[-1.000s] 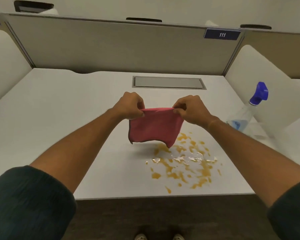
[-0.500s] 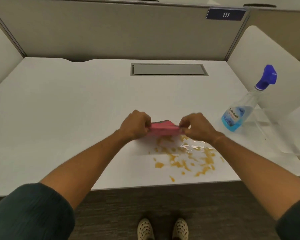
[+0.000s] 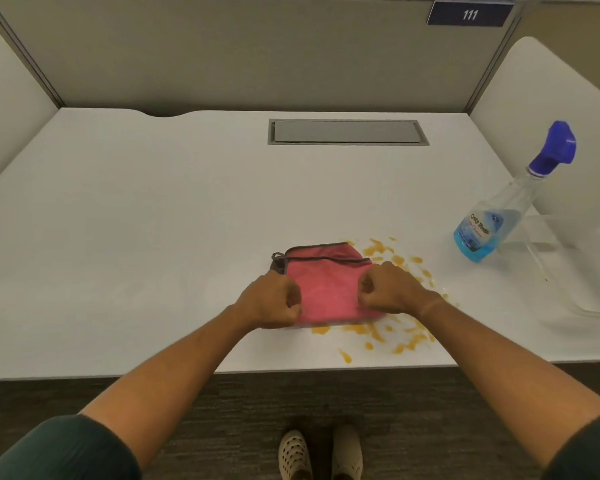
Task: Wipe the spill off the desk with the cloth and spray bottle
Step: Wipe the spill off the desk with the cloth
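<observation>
A pink cloth (image 3: 323, 282) with a grey hem lies flat on the white desk (image 3: 153, 220), covering the left part of an orange spill (image 3: 399, 327). My left hand (image 3: 271, 299) grips the cloth's near left corner. My right hand (image 3: 388, 289) grips its near right corner, resting over the spill. Orange splashes show beyond, right of and in front of the cloth. A clear spray bottle (image 3: 492, 223) with blue liquid and a blue trigger head stands at the right, apart from both hands.
A grey cable hatch (image 3: 347, 132) is set into the desk at the back. Beige partitions wall in the back and both sides. The desk's front edge runs just below the spill. My shoes (image 3: 319, 455) stand on dark carpet.
The cloth hung in the air between both hands one second ago. It has come down and now lies spread flat on the desk over the spill's left part.
</observation>
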